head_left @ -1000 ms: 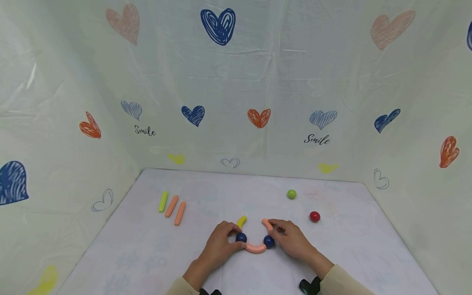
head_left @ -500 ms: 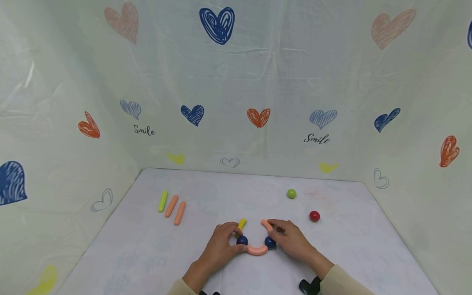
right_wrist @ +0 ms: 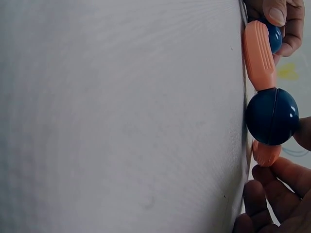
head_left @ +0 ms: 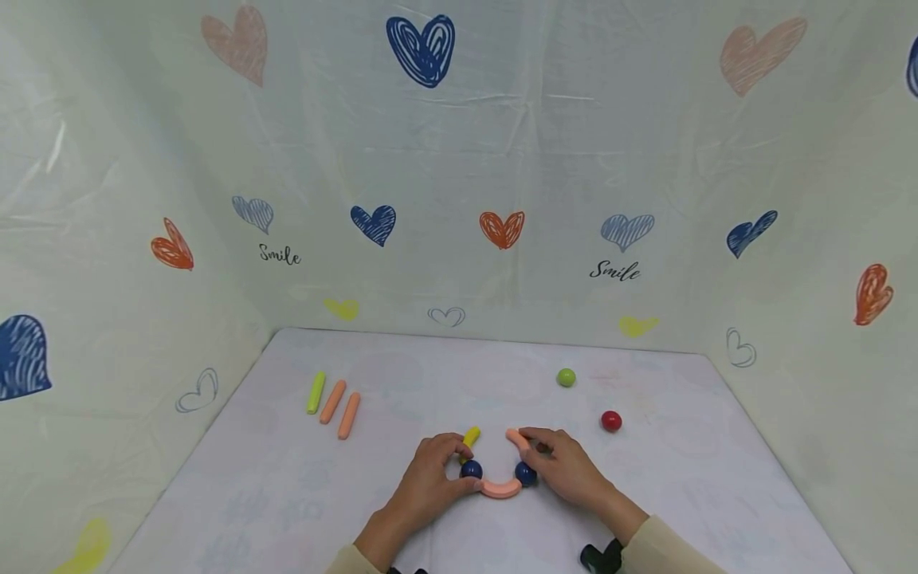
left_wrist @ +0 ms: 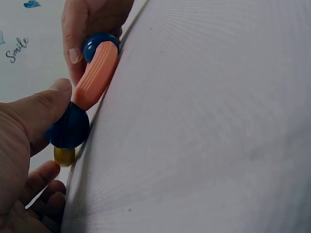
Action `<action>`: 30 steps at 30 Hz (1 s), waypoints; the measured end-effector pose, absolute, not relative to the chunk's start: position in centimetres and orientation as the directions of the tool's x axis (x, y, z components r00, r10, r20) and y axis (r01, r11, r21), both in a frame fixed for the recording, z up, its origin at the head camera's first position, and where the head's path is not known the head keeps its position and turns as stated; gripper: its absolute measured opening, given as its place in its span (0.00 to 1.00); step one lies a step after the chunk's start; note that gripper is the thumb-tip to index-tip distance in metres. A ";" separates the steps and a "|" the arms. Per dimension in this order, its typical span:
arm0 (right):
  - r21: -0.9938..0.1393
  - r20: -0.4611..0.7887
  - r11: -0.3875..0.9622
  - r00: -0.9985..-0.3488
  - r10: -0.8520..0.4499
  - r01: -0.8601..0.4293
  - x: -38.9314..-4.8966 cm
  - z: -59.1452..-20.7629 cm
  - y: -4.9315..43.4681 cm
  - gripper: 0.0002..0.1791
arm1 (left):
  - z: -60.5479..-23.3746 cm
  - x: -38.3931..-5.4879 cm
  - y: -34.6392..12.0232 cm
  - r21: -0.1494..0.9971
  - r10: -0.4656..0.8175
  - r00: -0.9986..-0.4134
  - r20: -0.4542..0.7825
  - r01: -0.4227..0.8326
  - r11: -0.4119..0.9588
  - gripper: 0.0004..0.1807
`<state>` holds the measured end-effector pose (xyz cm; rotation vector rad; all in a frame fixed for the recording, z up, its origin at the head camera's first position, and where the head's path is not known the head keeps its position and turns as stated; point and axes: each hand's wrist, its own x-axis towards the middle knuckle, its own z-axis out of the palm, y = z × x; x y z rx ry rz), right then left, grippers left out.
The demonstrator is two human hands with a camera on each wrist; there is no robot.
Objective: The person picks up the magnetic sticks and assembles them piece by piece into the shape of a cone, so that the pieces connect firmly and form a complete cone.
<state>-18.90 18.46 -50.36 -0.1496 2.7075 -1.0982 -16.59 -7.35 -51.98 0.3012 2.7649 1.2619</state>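
A U-shaped chain of magnetic building sticks and balls lies in the middle of the table. A curved peach stick at its bottom joins the left blue ball to the right blue ball. My left hand pinches around the left ball and the yellow stick beyond it, thumb on the ball. My right hand holds the upper peach stick, its thumb touching the right ball. Fingers partly hide both upper sticks.
At the left lie a yellow-green stick and two straight peach sticks. A green ball and a red ball rest at the right. A heart-printed curtain stands behind the white table.
The left ball, the yellow stick and the bottom curved stick have shifted slightly toward me with my left hand. My right hand has hardly moved. The loose pieces stay in place.
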 end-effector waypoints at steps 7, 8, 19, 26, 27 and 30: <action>-0.702 -0.134 0.711 -0.977 -0.167 -0.025 -19.0 -50.4 18.4 0.22 | -52.1 -16.6 -7.5 0.756 0.230 -0.973 0.003 0.153 0.637 0.19; -0.703 -0.131 0.711 -0.978 -0.160 -0.023 -18.9 -50.4 18.4 0.23 | -52.1 -16.6 -7.5 0.755 0.233 -0.972 0.005 0.157 0.637 0.19; -0.721 -0.117 0.693 -0.987 -0.111 0.008 -18.7 -50.4 18.7 0.22 | -52.1 -16.6 -7.7 0.763 0.244 -0.970 0.009 0.165 0.626 0.18; -0.735 -0.127 0.678 -0.984 -0.123 0.011 -18.7 -50.6 18.6 0.21 | -52.1 -16.6 -7.7 0.779 0.221 -0.975 0.001 0.139 0.611 0.17; -0.736 -0.128 0.677 -0.984 -0.124 0.010 -18.7 -50.6 18.6 0.21 | -52.1 -16.6 -7.7 0.782 0.214 -0.977 -0.002 0.132 0.609 0.17; -0.738 -0.124 0.675 -0.984 -0.126 0.007 -18.7 -50.6 18.6 0.21 | -52.0 -16.7 -7.6 0.791 0.196 -0.981 -0.008 0.113 0.601 0.18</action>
